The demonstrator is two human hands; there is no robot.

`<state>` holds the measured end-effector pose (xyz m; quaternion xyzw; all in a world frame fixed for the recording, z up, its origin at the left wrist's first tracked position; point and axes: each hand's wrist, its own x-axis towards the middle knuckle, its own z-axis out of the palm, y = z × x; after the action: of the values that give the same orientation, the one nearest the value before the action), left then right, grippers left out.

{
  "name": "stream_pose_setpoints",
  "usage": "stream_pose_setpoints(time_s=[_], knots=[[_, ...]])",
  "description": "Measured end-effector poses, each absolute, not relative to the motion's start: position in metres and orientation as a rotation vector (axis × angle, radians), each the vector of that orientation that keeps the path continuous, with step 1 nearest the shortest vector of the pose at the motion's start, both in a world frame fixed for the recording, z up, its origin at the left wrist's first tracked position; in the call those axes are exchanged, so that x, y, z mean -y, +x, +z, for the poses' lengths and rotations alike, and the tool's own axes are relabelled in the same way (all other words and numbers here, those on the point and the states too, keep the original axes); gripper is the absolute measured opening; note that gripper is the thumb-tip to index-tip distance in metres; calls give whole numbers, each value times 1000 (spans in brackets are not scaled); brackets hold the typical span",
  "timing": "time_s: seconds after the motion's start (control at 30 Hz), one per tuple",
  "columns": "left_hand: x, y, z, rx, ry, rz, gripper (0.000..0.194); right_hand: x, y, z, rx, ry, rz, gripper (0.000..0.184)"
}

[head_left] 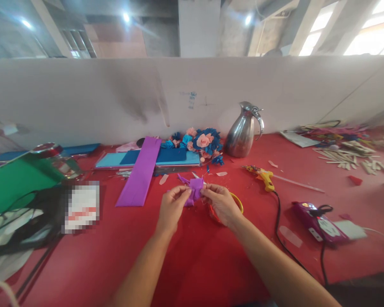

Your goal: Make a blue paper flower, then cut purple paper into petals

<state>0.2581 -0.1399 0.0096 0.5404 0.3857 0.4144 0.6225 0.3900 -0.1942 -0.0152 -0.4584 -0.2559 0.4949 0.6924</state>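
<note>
Between my two hands is a small piece of purple crepe paper point(197, 183), held up over the red table. Thumb and fingers of my left hand point(176, 204) pinch its left side. On its right edge my right hand point(221, 202) has a similar pinch. More purple paper scraps and the pale tip of a tool show just behind it, partly hidden. Under my right hand lies a ring-shaped yellow and red object point(237, 202), possibly scissors handles, mostly covered. A long folded purple crepe paper strip point(140, 175) lies to the left.
Blue paper packs point(115, 160) and paper flowers point(206, 140) lie at the back, beside a steel jug point(242, 132). Right of my hands are a yellow glue gun point(264, 179) with its cord and a purple power strip point(319, 224). A glass jar point(59, 162) stands left.
</note>
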Motion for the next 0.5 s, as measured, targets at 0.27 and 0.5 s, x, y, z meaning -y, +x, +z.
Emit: stream_pose_setpoints(time_s=[0.27,0.5], knots=[[132,256,6,-781,958,958,18,194,394,-17,552,-966,1141,15],[125,253,9,-745,774,953,26,195,393,-16,519,-946,1173,13]])
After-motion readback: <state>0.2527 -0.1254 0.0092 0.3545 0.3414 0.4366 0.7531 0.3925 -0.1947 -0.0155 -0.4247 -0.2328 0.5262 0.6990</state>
